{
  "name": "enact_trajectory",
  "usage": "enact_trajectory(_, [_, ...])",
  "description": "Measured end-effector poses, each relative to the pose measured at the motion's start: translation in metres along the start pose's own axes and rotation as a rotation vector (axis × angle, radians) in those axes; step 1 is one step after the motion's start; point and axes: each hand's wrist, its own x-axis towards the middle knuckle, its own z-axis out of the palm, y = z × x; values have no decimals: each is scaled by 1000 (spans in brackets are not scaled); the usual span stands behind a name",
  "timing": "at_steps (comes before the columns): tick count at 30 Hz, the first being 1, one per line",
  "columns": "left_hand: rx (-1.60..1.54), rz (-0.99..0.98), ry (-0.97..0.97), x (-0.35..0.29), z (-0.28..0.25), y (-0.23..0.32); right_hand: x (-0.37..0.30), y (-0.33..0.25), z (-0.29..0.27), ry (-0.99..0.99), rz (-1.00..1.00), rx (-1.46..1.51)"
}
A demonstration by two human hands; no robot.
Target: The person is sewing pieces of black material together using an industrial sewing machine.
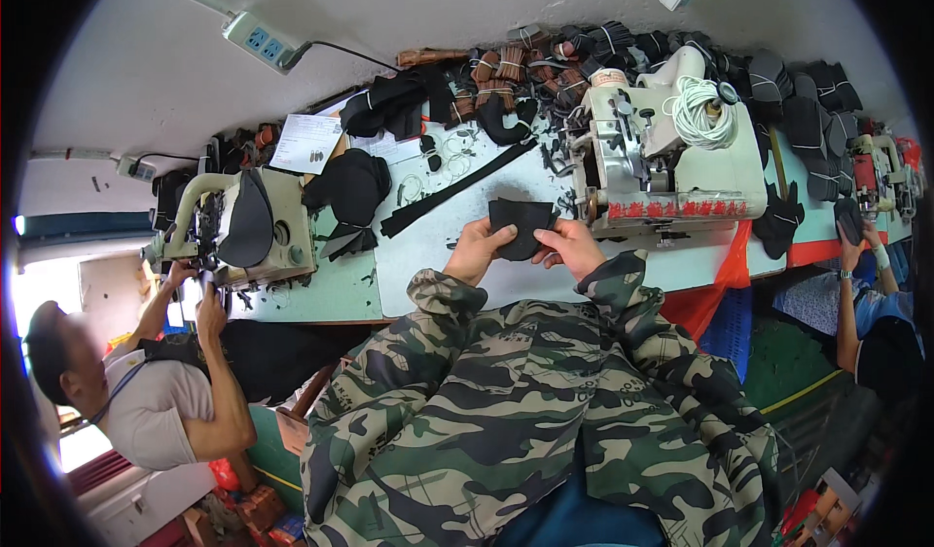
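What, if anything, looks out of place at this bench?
Mainly clutter. Dark scraps litter the table beside the machine, untidy for a work surface. A white cord coil sits on the machine, perhaps just parked there. The black piece in the left hand and right hand shows no clear damage.
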Motion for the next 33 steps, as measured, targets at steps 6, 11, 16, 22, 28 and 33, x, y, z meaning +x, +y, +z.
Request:
enact_trajectory(6, [344,139,244,6,0,-9,6,21,0,46,8,74])
enact_trajectory(11, [605,203,382,12,-7,-28,11,35,7,61,28,87])
enact_trajectory(16, [1248,529,183,8,3,-40,32,62,-6,89,72,-65])
enact_trajectory(22, [1354,460,182,19,-2,-54,35,61,-12,24,323,231])
enact_trajectory(28, [1343,534,196,18,4,-52,38,56,-12,34,402,230])
enact_trajectory(33, [1051,370,87,25,-12,-45,43,57,-12,37,454,261])
